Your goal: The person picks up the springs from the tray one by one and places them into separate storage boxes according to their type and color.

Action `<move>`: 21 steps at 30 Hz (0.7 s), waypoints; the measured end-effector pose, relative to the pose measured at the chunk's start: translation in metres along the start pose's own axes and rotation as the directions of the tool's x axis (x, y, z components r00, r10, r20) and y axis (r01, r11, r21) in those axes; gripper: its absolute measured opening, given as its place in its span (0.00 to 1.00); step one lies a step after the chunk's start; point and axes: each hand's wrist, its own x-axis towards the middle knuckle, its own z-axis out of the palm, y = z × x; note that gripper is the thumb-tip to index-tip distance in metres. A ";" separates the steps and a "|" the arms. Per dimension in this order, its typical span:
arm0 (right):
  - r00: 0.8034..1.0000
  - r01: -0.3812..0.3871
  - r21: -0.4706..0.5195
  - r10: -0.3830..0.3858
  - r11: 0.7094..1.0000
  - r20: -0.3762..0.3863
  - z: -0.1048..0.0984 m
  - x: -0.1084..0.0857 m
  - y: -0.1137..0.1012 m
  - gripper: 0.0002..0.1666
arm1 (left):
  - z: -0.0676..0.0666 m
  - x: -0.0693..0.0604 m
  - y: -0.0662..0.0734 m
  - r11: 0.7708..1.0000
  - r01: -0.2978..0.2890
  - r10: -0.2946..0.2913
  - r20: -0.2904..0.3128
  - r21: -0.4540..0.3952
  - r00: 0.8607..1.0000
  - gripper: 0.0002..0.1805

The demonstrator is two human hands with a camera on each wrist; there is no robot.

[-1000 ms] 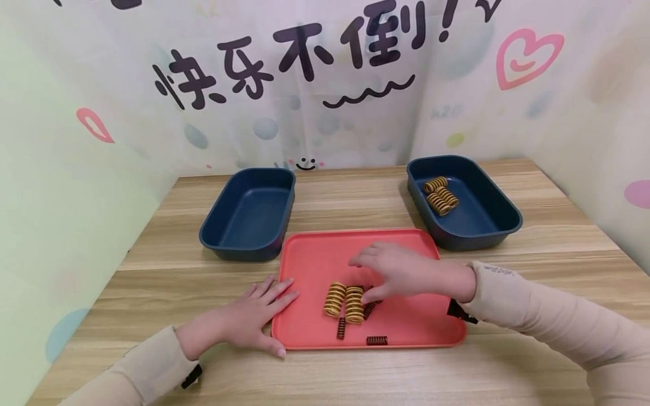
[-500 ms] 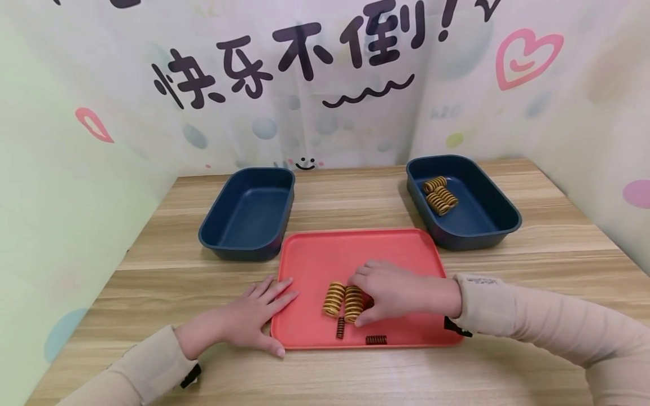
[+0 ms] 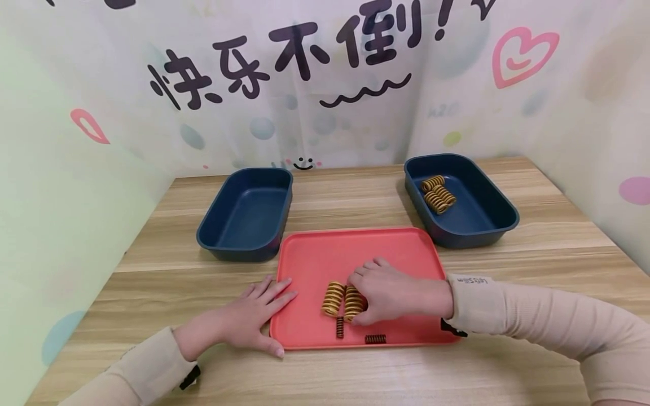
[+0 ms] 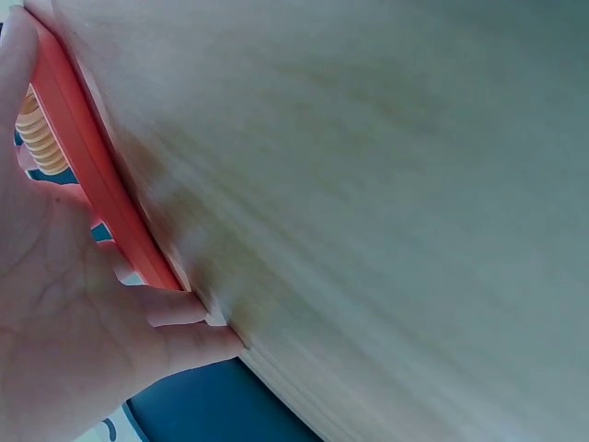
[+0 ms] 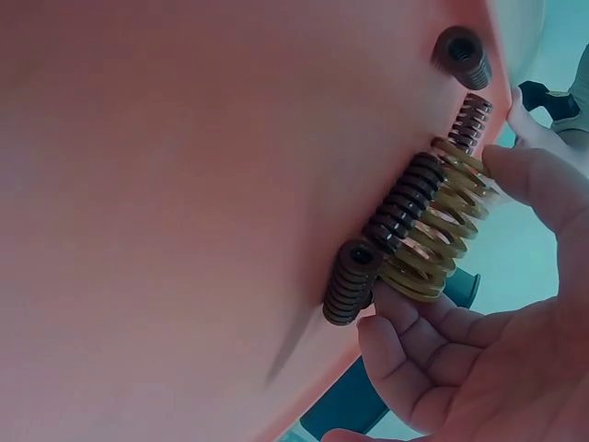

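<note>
On the red tray [image 3: 315, 248] two gold springs lie side by side. My right hand [image 3: 393, 290] pinches the right one [image 3: 353, 303] by its two ends, thumb at the near end; the left gold spring [image 3: 332, 299] is beside it. In the right wrist view, dark springs [image 5: 405, 203] lie against the held gold spring [image 5: 442, 230], below the fingers of my right hand [image 5: 488, 341]. Two small dark springs, one upright in view [image 3: 339, 327] and one crosswise [image 3: 376, 339], lie near the tray's front. My left hand [image 3: 249, 318] rests spread on the tray's left edge.
A blue bin [image 3: 244, 251] stands behind the tray to the left, with nothing visible inside. Another blue bin [image 3: 477, 239] at the back right holds three gold springs [image 3: 439, 194]. A printed cloth [image 3: 355, 124] hangs behind the wooden table [image 3: 350, 197].
My right hand has come down and nearer from above the tray, and its fingers have closed on the right gold spring. My left hand has stayed on the tray's edge.
</note>
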 end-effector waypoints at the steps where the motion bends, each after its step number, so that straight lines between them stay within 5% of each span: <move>1: 1.000 -0.002 0.001 0.002 1.000 0.001 0.000 0.000 0.000 0.33 | 0.000 0.000 0.000 1.000 0.000 0.000 0.000 0.000 1.000 0.54; 21: 1.000 0.015 0.046 -0.014 0.999 -0.023 0.000 -0.001 0.004 0.29 | 0.000 -0.001 0.000 1.000 -0.017 0.017 -0.011 -0.003 1.000 0.54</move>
